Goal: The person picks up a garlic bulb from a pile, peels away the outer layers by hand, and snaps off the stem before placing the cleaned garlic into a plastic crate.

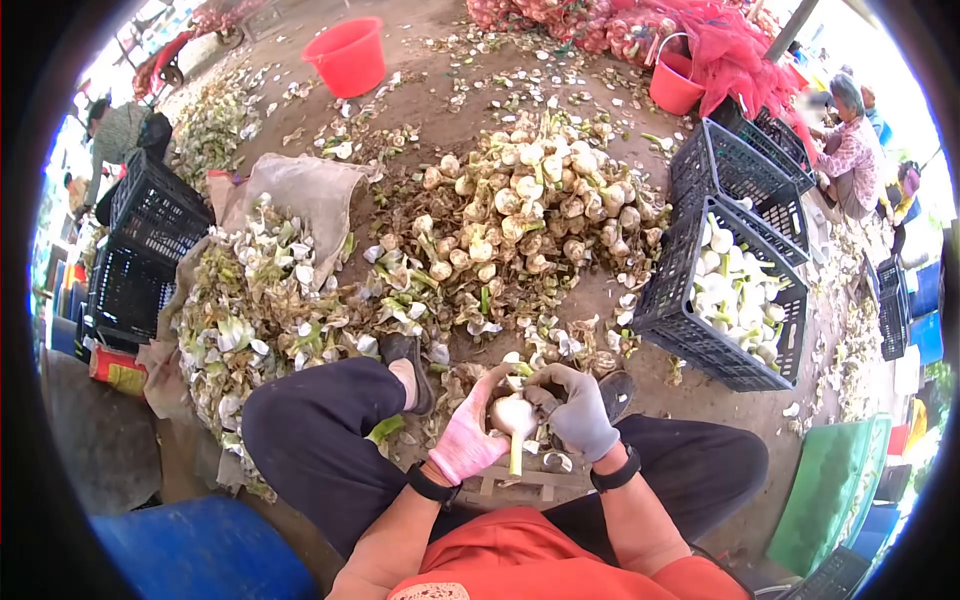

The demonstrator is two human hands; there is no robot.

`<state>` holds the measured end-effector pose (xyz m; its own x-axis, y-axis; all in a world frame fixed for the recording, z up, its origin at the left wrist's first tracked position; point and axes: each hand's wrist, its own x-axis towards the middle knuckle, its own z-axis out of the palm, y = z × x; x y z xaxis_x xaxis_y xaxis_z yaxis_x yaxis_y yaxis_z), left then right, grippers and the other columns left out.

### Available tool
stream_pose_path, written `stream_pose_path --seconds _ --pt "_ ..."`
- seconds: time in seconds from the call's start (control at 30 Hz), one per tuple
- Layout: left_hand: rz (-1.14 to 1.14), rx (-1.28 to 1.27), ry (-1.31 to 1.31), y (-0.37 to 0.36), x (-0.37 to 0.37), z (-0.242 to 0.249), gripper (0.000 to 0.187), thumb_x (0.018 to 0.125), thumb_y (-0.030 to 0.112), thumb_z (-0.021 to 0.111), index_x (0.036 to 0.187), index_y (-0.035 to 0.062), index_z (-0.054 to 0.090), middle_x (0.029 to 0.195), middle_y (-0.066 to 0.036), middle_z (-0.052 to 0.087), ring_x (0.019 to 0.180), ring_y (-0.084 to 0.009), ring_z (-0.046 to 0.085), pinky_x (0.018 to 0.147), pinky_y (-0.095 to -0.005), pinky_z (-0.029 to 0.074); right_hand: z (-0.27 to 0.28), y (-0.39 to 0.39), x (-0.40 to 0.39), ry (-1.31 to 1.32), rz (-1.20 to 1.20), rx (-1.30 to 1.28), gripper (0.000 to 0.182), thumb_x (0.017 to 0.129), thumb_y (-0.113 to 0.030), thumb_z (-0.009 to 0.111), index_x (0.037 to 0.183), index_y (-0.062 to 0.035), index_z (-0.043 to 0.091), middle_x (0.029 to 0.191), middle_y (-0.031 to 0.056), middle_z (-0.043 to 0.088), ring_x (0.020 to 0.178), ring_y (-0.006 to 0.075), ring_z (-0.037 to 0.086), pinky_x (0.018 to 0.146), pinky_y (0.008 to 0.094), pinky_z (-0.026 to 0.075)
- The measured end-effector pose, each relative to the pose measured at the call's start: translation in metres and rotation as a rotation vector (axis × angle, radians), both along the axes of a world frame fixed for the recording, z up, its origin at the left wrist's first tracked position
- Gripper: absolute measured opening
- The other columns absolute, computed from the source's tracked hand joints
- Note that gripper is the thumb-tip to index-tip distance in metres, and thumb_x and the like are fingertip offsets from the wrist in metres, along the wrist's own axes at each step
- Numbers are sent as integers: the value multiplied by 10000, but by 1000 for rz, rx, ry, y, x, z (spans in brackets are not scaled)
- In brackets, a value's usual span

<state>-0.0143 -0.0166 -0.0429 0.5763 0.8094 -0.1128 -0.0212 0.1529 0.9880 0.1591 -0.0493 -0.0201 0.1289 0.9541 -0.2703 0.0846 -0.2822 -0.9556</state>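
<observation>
My left hand (472,430), in a pink and white glove, is closed round the left side of a garlic bulb (513,413) whose green-white stem points down toward me. On the bulb's right, my right hand (578,412) in a grey glove has its fingers bent in against the top of the bulb; what its fingertips pinch is too small to make out. Both hands are between my knees, above a low wooden piece (520,487). Beyond them lies a large heap of untrimmed garlic bulbs (540,200) with dry leaves and roots.
At the right, a black crate (655,290) holds peeled white garlic (735,300). Peelings (250,320) are piled at the left by stacked black crates (150,215). Red buckets (347,62) (676,85) stand farther back. People (855,155) (115,135) sit or bend at both sides.
</observation>
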Motion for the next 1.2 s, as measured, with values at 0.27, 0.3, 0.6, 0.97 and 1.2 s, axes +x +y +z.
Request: stream_pose_path --seconds 0.27,0.3,0.6,0.97,1.2 --pt "-89 -560 -506 -7 3 -3 958 654 -64 797 1454 106 299 1272 -72 544 1168 -225 549 970 -356 481 -80 -12 36 -642 71 99 471 765 41 543 1205 -114 611 1280 220 513 973 366 601 850 408 489" --pt "-55 -550 -517 -7 1 -1 911 680 -49 787 1444 86 309 1270 -77 546 1160 -220 554 960 -354 489 -67 -13 30 -614 64 125 534 760 46 541 1268 -121 560 1326 217 475 1018 361 592 873 408 485" --pt "77 -441 -55 -1 15 -13 601 835 13 684 1370 -9 410 1280 -105 535 1113 -170 556 927 -291 479 -37 -10 10 310 92 67 606 809 -58 699 1349 -1 430 1275 91 544 1150 189 533 971 297 434" --pt "283 -525 -42 8 24 -37 493 825 -31 650 1289 -21 483 1157 -71 586 1046 -153 568 931 -270 459 -28 43 193 852 -728 525 394 930 -91 568 1302 -36 449 1148 128 612 966 210 623 830 336 556" --pt "198 -540 92 19 38 -37 524 817 39 691 1286 -52 478 1145 -80 599 1061 -152 566 954 -280 454 -177 167 179 -209 -326 24 423 770 -46 637 1190 -56 589 1089 93 628 979 266 616 835 341 509"
